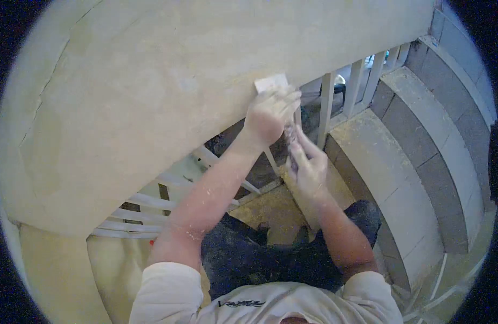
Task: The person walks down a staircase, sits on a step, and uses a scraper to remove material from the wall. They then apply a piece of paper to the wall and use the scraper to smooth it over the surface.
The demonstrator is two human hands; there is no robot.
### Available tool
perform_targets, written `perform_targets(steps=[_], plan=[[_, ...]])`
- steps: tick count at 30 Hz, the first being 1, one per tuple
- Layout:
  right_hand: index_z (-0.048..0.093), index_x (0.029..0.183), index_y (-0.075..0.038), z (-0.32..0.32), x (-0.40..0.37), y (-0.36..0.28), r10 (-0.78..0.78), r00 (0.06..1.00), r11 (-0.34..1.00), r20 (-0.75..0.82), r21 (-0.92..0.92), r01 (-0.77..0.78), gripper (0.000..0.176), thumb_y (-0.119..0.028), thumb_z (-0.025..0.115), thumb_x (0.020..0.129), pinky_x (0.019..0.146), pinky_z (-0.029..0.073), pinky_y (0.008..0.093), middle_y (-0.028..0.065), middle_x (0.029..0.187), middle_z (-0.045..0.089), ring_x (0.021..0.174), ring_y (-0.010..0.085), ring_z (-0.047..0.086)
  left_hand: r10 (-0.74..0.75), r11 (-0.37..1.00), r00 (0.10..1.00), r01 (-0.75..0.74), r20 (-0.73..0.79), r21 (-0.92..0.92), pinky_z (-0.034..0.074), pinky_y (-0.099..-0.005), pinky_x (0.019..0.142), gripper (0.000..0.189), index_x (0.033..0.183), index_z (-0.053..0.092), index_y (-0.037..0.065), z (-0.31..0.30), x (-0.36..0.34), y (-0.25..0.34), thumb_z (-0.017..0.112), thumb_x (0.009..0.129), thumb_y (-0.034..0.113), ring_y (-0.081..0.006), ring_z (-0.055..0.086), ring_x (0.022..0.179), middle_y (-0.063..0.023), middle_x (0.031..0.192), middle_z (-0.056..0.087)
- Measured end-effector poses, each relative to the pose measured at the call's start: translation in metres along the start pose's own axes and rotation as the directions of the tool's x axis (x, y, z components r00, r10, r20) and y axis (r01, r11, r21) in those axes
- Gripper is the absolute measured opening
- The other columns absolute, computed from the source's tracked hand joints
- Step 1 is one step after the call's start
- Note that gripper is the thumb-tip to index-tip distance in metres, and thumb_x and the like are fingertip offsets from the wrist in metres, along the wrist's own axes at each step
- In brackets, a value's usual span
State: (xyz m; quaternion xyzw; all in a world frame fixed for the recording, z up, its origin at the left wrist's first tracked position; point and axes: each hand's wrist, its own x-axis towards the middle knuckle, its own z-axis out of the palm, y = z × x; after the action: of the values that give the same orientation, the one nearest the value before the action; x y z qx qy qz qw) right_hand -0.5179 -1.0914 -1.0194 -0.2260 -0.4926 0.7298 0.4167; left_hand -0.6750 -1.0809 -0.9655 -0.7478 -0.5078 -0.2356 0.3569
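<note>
My left hand (270, 114) lies over a flat white rectangular piece (270, 82), its fingers closed across the lower part. The upper edge of that piece rests against the pale plastered surface (206, 70), close to its lower border. Below and to the right, my right hand (309, 166) is wrapped around a narrow, mottled grey thing (290, 134) pointing up toward the left hand. I cannot tell whether the grey thing and the white piece are one tool. Pale dust coats both hands and forearms.
Curved tiled steps (378, 178) climb on the right, dusty on their treads. White railing bars (325, 102) stand beneath the plastered surface, with more bars (152, 201) at lower left. A crack (59, 65) runs down the plaster. My dark-trousered legs (270, 262) are below.
</note>
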Motion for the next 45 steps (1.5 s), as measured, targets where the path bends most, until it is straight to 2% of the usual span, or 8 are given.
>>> perform_targets(steps=[4, 18, 22, 29, 33, 37, 41, 45], plan=[[0.048, 0.134, -0.007, 0.009, -0.002, 0.002, 0.082, 0.997, 0.985, 0.003, 0.155, -0.081, 0.043, -0.016, 0.057, 0.093, 0.040, 0.033, 0.0181, -0.0031, 0.068, 0.054, 0.050, 0.0031, 0.044, -0.033, 0.999, 0.999, 0.033, -0.007, -0.026, 0.045, -0.0360, 0.094, 0.022, 0.095, 0.068, 0.012, -0.012, 0.002, -0.005, 0.055, 0.078, 0.015, -0.0178, 0.061, 0.108, -0.0020, 0.111, 0.067], [0.048, 0.133, -0.004, 0.028, -0.010, -0.005, 0.110, 0.993, 0.989, 0.034, 0.091, -0.113, 0.043, -0.014, 0.058, 0.093, 0.042, 0.034, 0.0183, -0.0023, 0.068, 0.054, 0.051, 0.0033, 0.044, -0.050, 0.999, 0.998, 0.051, -0.043, 0.007, 0.045, -0.0367, 0.095, 0.021, 0.092, 0.070, 0.012, -0.033, -0.005, -0.013, 0.052, 0.083, 0.016, -0.0178, 0.061, 0.107, -0.0025, 0.108, 0.068], [0.048, 0.133, -0.001, 0.024, -0.014, 0.000, 0.029, 0.999, 0.999, 0.034, 0.019, -0.029, 0.044, -0.014, 0.058, 0.093, 0.044, 0.036, 0.0188, -0.0022, 0.071, 0.056, 0.054, 0.0032, 0.046, -0.082, 0.997, 0.996, 0.081, -0.046, -0.013, 0.044, -0.0370, 0.094, 0.021, 0.094, 0.069, 0.012, -0.025, -0.026, -0.005, 0.053, 0.081, 0.018, -0.0179, 0.061, 0.108, -0.0019, 0.109, 0.067], [0.047, 0.134, -0.003, 0.027, -0.019, -0.005, 0.100, 0.994, 0.993, 0.044, -0.073, -0.096, 0.044, -0.015, 0.057, 0.093, 0.044, 0.035, 0.0194, -0.0009, 0.070, 0.055, 0.053, 0.0040, 0.045, -0.090, 0.996, 0.994, 0.088, -0.057, -0.032, 0.046, -0.0378, 0.092, 0.021, 0.094, 0.069, 0.012, -0.036, -0.016, -0.003, 0.056, 0.079, 0.017, -0.0185, 0.061, 0.107, -0.0022, 0.109, 0.067], [0.045, 0.136, -0.004, 0.030, -0.006, -0.010, 0.046, 0.997, 0.994, 0.055, 0.094, -0.051, 0.047, -0.018, 0.058, 0.093, 0.042, 0.035, 0.0192, -0.0011, 0.067, 0.053, 0.052, 0.0044, 0.045, -0.027, 1.000, 0.998, 0.027, -0.052, -0.004, 0.047, -0.0359, 0.090, 0.020, 0.092, 0.069, 0.012, -0.032, 0.003, -0.016, 0.055, 0.078, 0.017, -0.0175, 0.063, 0.105, -0.0014, 0.106, 0.068], [0.045, 0.136, -0.004, 0.020, -0.010, 0.013, 0.142, 0.990, 0.975, -0.009, 0.174, -0.138, 0.047, -0.020, 0.057, 0.094, 0.041, 0.034, 0.0191, -0.0020, 0.066, 0.051, 0.050, 0.0044, 0.044, 0.030, 0.999, 1.000, -0.030, 0.009, -0.012, 0.047, -0.0346, 0.090, 0.019, 0.091, 0.069, 0.012, -0.015, -0.008, -0.010, 0.057, 0.077, 0.017, -0.0165, 0.063, 0.105, -0.0008, 0.108, 0.068], [0.046, 0.135, -0.005, 0.020, 0.002, -0.007, 0.030, 0.999, 0.989, -0.011, 0.143, -0.028, 0.045, -0.020, 0.057, 0.094, 0.040, 0.034, 0.0191, -0.0020, 0.066, 0.052, 0.049, 0.0040, 0.043, 0.019, 1.000, 1.000, -0.019, 0.001, -0.014, 0.048, -0.0345, 0.089, 0.020, 0.094, 0.069, 0.012, -0.016, 0.014, -0.018, 0.058, 0.078, 0.016, -0.0165, 0.063, 0.105, -0.0018, 0.109, 0.067], [0.048, 0.134, -0.005, 0.015, -0.010, 0.005, 0.109, 0.994, 0.985, 0.028, 0.131, -0.112, 0.044, -0.018, 0.057, 0.093, 0.040, 0.034, 0.0195, -0.0022, 0.065, 0.051, 0.049, 0.0036, 0.042, 0.022, 1.000, 1.000, -0.022, -0.002, 0.000, 0.049, -0.0345, 0.087, 0.021, 0.096, 0.069, 0.011, -0.015, -0.004, -0.008, 0.057, 0.079, 0.016, -0.0181, 0.063, 0.105, -0.0028, 0.111, 0.067]])
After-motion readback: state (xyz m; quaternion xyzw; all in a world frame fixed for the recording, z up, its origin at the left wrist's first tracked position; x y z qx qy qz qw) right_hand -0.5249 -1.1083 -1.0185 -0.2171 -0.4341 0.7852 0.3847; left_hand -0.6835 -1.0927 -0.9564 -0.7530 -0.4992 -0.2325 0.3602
